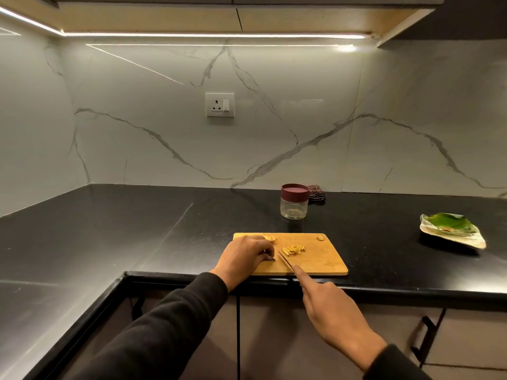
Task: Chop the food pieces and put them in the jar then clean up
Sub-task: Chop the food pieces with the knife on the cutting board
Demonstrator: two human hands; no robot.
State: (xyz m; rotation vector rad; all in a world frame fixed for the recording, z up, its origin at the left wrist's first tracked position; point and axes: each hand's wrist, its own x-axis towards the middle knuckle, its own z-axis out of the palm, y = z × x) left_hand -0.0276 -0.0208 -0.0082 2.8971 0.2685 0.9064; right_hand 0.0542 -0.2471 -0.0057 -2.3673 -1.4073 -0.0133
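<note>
A wooden cutting board [318, 259] lies at the counter's front edge. On it is a small pile of yellow chopped strips [294, 249], with uncut pieces at its far left [270, 237] and far right [320, 237]. My left hand [244, 256] rests on the board's left end, fingers curled down over a small food piece that is mostly hidden. My right hand [332, 311] grips a knife [285, 260], index finger along its spine, blade angled toward my left fingertips. A clear jar [293, 205] with a maroon lid stands behind the board, lid on.
A folded dark checked cloth [317, 194] lies behind the jar by the wall. A plate with a green leaf pattern [452, 229] sits at the right on the black counter [137, 229]. Cabinet doors with a handle [424, 338] are below the edge.
</note>
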